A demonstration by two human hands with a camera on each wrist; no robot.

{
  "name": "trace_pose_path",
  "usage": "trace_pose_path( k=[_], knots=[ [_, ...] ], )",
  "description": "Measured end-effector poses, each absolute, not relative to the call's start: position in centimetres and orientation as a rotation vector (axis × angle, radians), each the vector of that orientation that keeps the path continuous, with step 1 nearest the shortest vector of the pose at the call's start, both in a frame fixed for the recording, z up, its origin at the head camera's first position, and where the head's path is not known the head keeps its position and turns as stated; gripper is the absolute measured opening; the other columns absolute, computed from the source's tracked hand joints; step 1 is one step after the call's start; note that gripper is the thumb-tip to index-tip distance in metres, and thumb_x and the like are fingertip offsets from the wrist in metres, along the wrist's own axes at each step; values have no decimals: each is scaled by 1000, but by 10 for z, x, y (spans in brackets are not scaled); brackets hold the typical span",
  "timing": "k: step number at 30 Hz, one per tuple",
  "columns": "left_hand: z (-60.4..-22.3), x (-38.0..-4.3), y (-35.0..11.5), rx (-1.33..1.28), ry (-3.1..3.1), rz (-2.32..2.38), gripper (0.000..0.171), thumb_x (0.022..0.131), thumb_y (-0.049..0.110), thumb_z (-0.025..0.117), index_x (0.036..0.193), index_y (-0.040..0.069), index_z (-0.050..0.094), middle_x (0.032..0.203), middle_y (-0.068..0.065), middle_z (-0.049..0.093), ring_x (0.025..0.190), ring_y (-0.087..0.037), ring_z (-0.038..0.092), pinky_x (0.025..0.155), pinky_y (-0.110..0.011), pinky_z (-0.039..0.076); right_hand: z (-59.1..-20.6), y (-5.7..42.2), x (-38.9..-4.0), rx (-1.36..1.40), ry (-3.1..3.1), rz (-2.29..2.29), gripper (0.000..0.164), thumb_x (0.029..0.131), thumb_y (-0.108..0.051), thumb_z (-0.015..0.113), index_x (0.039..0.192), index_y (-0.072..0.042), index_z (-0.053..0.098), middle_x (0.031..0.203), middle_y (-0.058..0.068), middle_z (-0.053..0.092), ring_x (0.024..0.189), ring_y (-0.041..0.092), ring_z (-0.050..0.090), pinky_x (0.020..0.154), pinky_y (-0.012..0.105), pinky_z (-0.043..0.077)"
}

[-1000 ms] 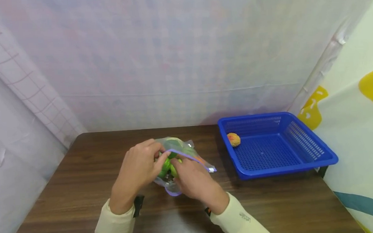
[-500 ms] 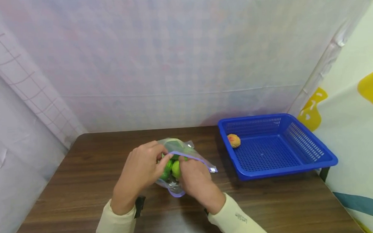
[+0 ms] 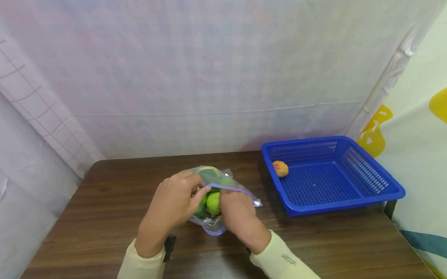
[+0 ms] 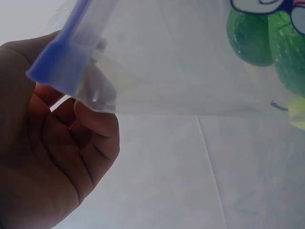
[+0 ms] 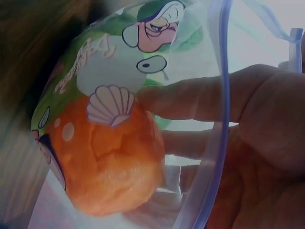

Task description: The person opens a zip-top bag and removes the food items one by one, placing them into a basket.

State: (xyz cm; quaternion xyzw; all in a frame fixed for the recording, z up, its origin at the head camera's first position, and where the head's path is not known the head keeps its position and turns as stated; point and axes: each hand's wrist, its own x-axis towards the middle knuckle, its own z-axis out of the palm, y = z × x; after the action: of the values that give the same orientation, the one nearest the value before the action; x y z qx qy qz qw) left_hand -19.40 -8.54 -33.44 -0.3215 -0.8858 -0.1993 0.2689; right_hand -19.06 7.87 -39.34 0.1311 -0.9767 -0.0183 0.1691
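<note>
A clear zip bag (image 3: 215, 230) with purple edging lies on the table with its mouth spread, holding several green fruits (image 3: 213, 204). My left hand (image 3: 173, 195) pinches the far lip of the bag between thumb and fingers. My right hand (image 3: 239, 211) reaches inside the mouth; its fingertips are hidden in the head view. Through the printed plastic, the right wrist view shows its fingers (image 5: 190, 102) stretched out, touching an orange round fruit (image 5: 114, 162). Green fruits (image 4: 251, 38) also show through the plastic in the left wrist view.
To the right stands a blue plastic basket (image 3: 335, 203) with slotted walls. One wrinkled yellow-orange object (image 3: 281, 169) sits at its left side. A brown wooden table (image 3: 89, 228) lies beneath, with pale sheets (image 3: 205, 73) hanging behind.
My right hand has shifted slightly rightward and deeper into the bag, away from the green fruits, so more of them shows. The left hand keeps its pinch on the lip, moving slightly right.
</note>
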Motion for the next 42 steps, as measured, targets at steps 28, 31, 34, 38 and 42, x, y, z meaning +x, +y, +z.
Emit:
trace_pose_path(
  k=[28,31,34,38,42],
  knots=[
    [-332,-192,-83,-913,-2442,-542,12,88,20,73,78,13,71,68,3,62,58,-9,49,50,-33,46,-397,77,-188,407,-2955,-77,34,70,-18,82,97,-5,66,84,10,72,69,26,67,60,44,60],
    [-331,-192,-84,-907,-2443,-538,12,87,20,73,78,13,71,68,4,61,58,-10,49,50,-33,47,-395,76,-186,431,-2950,-64,36,69,-19,83,97,-4,65,83,10,71,69,26,67,60,43,60],
    [-331,-191,-84,-903,-2444,-537,12,87,20,73,78,13,71,67,4,60,58,-10,49,51,-34,47,-393,76,-185,446,-2951,-56,40,67,-22,85,97,-4,65,84,10,71,69,26,67,61,43,60],
    [-331,-192,-84,-904,-2443,-537,11,87,19,73,78,12,71,67,4,60,58,-10,49,50,-34,47,-392,77,-184,454,-2949,-33,42,65,-23,86,97,-4,66,86,10,72,71,26,67,63,43,60],
    [-331,-193,-84,-905,-2435,-533,12,87,19,74,78,12,71,67,3,60,58,-11,49,50,-34,47,-391,78,-184,464,-2936,-7,43,64,-23,87,96,-5,66,87,11,71,71,27,66,63,44,60]
  ],
)
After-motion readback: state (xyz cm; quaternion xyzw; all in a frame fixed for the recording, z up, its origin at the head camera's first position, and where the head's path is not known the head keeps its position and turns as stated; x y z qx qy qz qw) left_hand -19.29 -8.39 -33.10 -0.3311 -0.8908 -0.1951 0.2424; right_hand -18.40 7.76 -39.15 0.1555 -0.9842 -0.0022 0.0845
